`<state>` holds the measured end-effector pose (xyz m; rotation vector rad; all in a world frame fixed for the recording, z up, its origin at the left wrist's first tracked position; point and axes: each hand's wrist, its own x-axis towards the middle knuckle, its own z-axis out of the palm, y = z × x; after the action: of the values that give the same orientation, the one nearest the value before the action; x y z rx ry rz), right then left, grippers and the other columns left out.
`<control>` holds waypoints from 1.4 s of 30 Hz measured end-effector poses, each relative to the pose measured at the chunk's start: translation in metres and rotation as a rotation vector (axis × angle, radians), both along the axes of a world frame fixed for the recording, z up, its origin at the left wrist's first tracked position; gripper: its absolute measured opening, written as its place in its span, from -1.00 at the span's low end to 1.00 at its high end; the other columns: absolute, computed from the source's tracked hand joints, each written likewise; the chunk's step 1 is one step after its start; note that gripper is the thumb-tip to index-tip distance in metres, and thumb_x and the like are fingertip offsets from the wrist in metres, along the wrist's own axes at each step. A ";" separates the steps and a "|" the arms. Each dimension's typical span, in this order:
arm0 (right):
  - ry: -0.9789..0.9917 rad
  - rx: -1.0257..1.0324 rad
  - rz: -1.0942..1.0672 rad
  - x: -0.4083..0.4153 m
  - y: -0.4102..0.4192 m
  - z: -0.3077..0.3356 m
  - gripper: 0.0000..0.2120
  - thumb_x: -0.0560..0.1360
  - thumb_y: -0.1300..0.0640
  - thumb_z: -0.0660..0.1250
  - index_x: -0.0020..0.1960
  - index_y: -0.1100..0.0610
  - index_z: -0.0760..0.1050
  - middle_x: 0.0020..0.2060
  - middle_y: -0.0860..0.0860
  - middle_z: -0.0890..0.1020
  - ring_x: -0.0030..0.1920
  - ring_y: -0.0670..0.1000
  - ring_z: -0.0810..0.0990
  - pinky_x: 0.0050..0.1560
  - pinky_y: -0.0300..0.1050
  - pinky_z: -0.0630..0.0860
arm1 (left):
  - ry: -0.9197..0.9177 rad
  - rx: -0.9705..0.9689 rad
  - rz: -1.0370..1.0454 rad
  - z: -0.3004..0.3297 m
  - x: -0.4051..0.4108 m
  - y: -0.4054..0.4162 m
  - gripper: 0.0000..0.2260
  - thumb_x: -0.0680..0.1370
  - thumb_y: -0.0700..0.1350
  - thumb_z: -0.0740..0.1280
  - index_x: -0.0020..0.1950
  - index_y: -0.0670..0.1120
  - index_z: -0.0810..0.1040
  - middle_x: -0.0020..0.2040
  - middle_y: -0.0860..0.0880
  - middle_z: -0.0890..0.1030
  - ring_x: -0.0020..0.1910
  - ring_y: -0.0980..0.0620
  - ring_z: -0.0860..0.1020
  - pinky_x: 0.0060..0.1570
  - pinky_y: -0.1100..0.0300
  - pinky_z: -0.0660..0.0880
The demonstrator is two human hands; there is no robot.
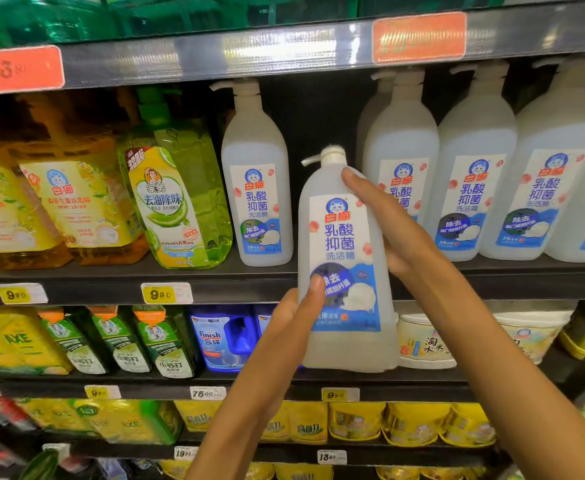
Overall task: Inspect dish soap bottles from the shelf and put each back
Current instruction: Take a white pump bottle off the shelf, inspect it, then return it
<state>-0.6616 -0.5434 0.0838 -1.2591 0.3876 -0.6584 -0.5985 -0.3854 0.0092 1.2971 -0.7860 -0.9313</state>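
Note:
A white pump bottle of dish soap (pixel 344 244) with a blue and white label is held upright in front of the shelf, its label facing me. My left hand (pixel 298 317) grips its lower left side, with the thumb on the label. My right hand (pixel 384 220) holds its upper right side, fingers reaching toward the neck. Behind it is a dark gap in the shelf row (pixel 322 119), between one matching white bottle (pixel 256 178) on the left and several more (pixel 474 174) on the right.
A green bottle (pixel 176 195) and yellow bottles (pixel 76 206) stand left on the same shelf (pixel 180 271). Below are a blue Finish bottle (pixel 221 337), green-labelled bottles (pixel 166 344) and white tubs (pixel 422 344). An upper shelf edge (pixel 284 50) with orange price tags runs overhead.

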 end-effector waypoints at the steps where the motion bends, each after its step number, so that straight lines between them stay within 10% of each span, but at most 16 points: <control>1: 0.006 0.032 0.005 0.000 0.000 -0.001 -0.83 0.54 -0.06 0.29 -0.03 0.05 0.48 -0.36 -0.05 0.69 -0.30 -0.05 0.70 -0.32 -0.18 0.63 | 0.008 0.002 -0.015 0.001 0.003 0.002 -0.46 0.28 0.40 0.32 0.15 0.15 0.52 0.00 0.09 0.70 0.00 0.11 0.66 0.01 0.09 0.54; 17: -0.123 -0.527 -0.254 0.026 0.005 0.042 -0.80 0.56 0.00 0.31 0.11 -0.04 0.33 -0.09 0.03 0.64 -0.25 -0.13 0.69 -0.32 -0.34 0.55 | -0.107 -0.224 0.137 0.008 0.045 -0.054 -0.51 0.32 0.29 0.39 0.14 0.07 0.52 0.05 0.03 0.68 0.03 0.05 0.66 -0.06 0.17 0.61; 28: -0.130 -0.708 -0.211 0.032 -0.016 0.034 -0.72 0.58 0.18 0.27 0.22 -0.03 0.30 0.01 -0.09 0.57 -0.04 -0.09 0.67 -0.16 -0.25 0.62 | -0.220 -0.308 0.333 -0.009 0.054 -0.084 -0.69 0.49 -0.13 0.34 0.22 -0.10 0.46 -0.02 0.10 0.62 -0.10 0.28 0.64 -0.28 0.42 0.53; 42: -0.148 -0.740 -0.390 0.030 -0.019 0.006 -0.50 0.61 0.13 0.23 0.50 0.05 0.16 0.39 0.05 0.41 0.17 -0.07 0.57 -0.01 -0.24 0.61 | -0.513 -0.260 0.540 -0.014 0.042 -0.087 -0.32 0.33 0.14 0.39 0.41 -0.08 0.41 0.23 -0.02 0.52 0.17 0.05 0.56 -0.12 0.39 0.57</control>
<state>-0.6313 -0.5620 0.0895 -1.8356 0.2716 -1.2961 -0.5567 -0.4728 -0.0050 1.4288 -0.8472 -0.0562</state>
